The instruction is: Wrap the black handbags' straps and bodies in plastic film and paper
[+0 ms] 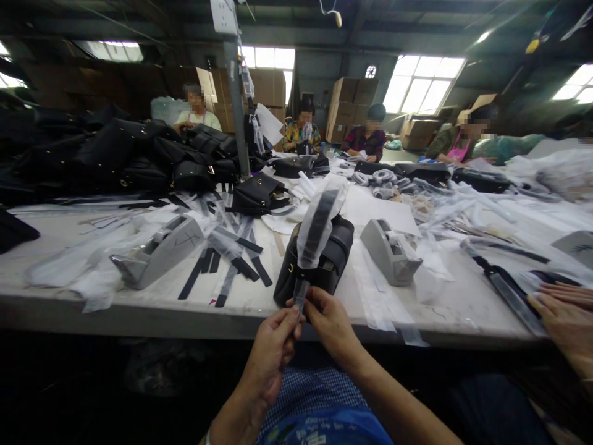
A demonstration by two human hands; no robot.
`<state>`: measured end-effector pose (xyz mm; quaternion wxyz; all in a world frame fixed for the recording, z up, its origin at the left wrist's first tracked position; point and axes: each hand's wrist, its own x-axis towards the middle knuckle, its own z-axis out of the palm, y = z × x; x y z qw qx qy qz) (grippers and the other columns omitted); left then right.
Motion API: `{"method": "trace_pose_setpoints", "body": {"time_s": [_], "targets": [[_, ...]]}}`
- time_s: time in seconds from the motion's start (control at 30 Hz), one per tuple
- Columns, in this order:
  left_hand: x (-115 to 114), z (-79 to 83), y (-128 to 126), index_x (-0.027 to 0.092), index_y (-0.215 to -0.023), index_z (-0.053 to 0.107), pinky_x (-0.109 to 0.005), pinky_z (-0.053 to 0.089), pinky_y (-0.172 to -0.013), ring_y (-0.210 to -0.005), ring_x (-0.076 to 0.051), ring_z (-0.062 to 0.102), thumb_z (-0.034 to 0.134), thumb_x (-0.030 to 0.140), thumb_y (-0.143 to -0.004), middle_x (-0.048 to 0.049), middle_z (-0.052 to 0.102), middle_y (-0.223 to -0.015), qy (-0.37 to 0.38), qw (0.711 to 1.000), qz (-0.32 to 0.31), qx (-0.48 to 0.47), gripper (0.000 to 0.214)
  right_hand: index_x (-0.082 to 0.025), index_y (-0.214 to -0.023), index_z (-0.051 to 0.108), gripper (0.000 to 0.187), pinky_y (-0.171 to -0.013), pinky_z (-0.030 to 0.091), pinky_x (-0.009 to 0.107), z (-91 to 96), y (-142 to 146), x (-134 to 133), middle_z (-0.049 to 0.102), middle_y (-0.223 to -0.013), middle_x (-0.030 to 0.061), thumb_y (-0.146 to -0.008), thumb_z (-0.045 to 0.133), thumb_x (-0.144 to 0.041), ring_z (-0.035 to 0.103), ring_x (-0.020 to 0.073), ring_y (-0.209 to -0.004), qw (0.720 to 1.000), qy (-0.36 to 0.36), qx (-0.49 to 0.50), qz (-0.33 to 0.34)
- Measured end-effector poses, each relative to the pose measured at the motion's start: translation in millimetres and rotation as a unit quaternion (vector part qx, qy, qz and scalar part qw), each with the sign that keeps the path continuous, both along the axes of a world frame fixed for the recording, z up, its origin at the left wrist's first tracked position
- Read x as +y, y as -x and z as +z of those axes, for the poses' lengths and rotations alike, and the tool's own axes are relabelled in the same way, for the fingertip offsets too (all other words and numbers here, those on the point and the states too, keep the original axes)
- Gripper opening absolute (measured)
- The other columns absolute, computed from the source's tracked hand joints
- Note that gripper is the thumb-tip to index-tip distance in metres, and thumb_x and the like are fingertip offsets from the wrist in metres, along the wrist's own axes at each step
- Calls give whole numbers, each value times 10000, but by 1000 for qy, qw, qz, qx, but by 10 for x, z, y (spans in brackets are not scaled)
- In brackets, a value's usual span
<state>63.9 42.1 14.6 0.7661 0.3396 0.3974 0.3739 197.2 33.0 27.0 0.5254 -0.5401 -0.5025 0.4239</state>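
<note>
A black handbag [340,244] stands at the table's front edge, right before me. Its strap [320,225] rises over the bag, with a translucent white wrapping around the upper part. My left hand [279,337] pinches the lower end of this strap, which has clear plastic on it. Close beside it, the fingers of my right hand [331,315] are closed at the strap's edge, against the bag's lower front. What exactly the right fingertips grip is hard to make out. Both hands are just off the table edge.
Grey tape dispensers stand left [160,250] and right [391,250] of the bag. Black strips [231,259] lie at left, below a large pile of black bags [130,148]. A co-worker's hands [563,309] work at the right edge. Several people sit across the table [259,309].
</note>
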Motion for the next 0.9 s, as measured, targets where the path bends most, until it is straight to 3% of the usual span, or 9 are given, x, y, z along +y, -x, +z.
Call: {"method": "trace_pose_setpoints", "body": {"time_s": [0.13,0.27,0.43,0.57,0.67,0.77,0.83,0.9], "targets": [[-34,17,4,137,-775,617,-157,60,-362,-385,20,171,761,564,-746,77,430,-599,7,1000,-26,0,452,-158,-880,723,152,-734,542,293,-9,2,53,761,-893,71,-858,635,-280,697,196,-801,1000,10,27,1],[-61,-8,-17,130,-788,617,-160,70,-370,-397,16,171,751,572,-755,70,442,-613,8,999,-36,-13,463,-138,-854,742,135,-564,465,225,-20,-42,103,754,-824,50,-806,663,-236,623,129,-628,998,35,30,30],[-55,-37,-51,138,-815,615,-162,75,-376,-409,6,171,766,567,-739,73,448,-621,10,1000,-2,-18,460,-133,-1012,761,275,-684,484,238,140,-180,66,729,-784,22,-849,666,-333,596,101,-635,983,70,95,141],[-69,-32,-102,153,-700,570,-163,87,-381,-407,-9,163,767,590,-726,99,337,-534,-16,999,33,-2,480,-159,-1137,715,409,-832,512,276,262,-216,1,731,-1104,72,-742,766,-254,666,170,-930,955,117,173,213],[-92,-48,-149,146,-783,660,-160,235,-400,-429,-37,329,791,570,-708,61,457,-555,-56,996,65,1,451,-163,-1067,684,445,-877,517,314,241,-89,-41,683,-1241,99,-670,844,-285,643,235,-1095,962,103,194,159],[-93,-127,-167,150,-904,723,-223,470,-578,-637,-139,597,814,557,-690,-34,665,-741,-76,993,93,4,469,-147,-910,665,371,-834,520,319,146,98,-46,742,-1033,91,-682,855,-370,679,227,-949,988,58,138,39],[-72,-208,-162,161,-938,731,-261,514,-654,-737,-191,658,822,596,-655,-62,710,-815,-69,992,105,25,526,-134,-873,673,373,-763,517,292,77,182,-23,751,-926,93,-767,779,-475,681,203,-845,992,42,115,-4],[-50,-286,-150,171,-931,733,-256,501,-579,-662,-189,656,798,650,-646,-52,702,-750,-71,991,94,63,561,-120,-943,682,487,-646,496,251,25,207,7,755,-924,109,-842,657,-596,663,161,-716,990,43,135,0]]}}
